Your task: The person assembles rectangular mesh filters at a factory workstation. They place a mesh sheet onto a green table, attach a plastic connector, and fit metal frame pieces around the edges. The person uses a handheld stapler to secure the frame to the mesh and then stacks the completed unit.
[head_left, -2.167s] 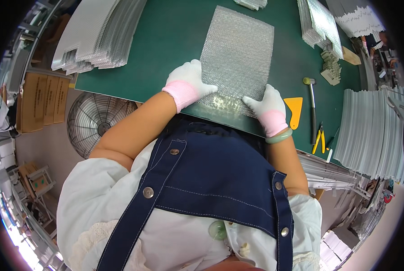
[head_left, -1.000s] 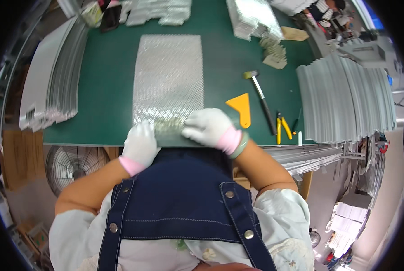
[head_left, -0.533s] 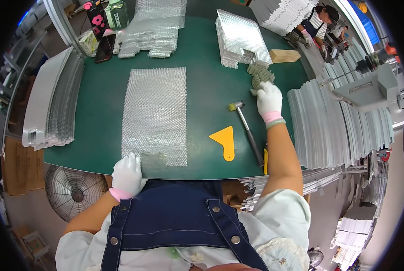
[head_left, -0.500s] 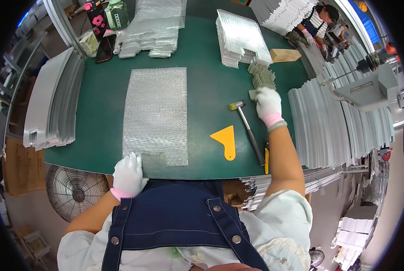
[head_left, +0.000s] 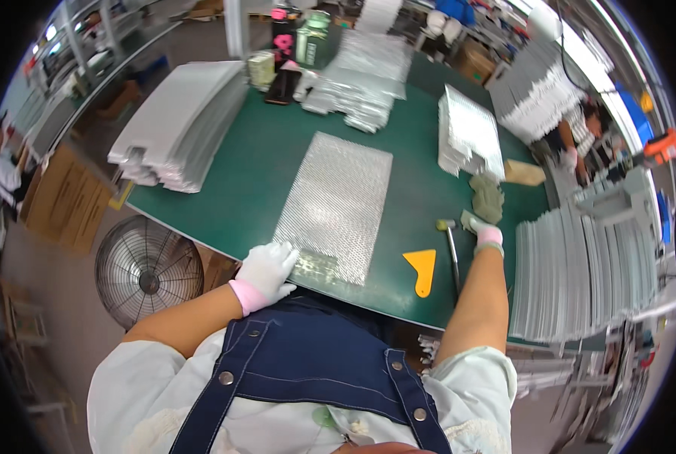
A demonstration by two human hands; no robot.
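Note:
A silver bubble-foil sheet [head_left: 334, 204] lies flat on the green table [head_left: 262, 166]. My left hand [head_left: 266, 268], in a white glove with a pink cuff, rests flat on the sheet's near left corner. My right hand [head_left: 480, 229], gloved the same, is stretched out to the right. Its fingers are closed on a small grey-green piece [head_left: 469, 220], just below a little pile of such pieces [head_left: 487, 198]. A hammer [head_left: 451, 246] lies right beside that hand, and a yellow scraper [head_left: 421, 268] lies between the hammer and the sheet.
Stacks of silver sheets stand at the left [head_left: 179, 129], at the back [head_left: 368, 76], behind the pile [head_left: 470, 140] and along the right [head_left: 580, 272]. A floor fan [head_left: 149, 268] and cardboard boxes [head_left: 58, 197] are lower left. Another person [head_left: 572, 144] works at the back right.
Two seconds ago both hands pressed the sheet's near edge. My right hand has since left it and reached right to the small pieces; the left stays at the near corner. My view tilted.

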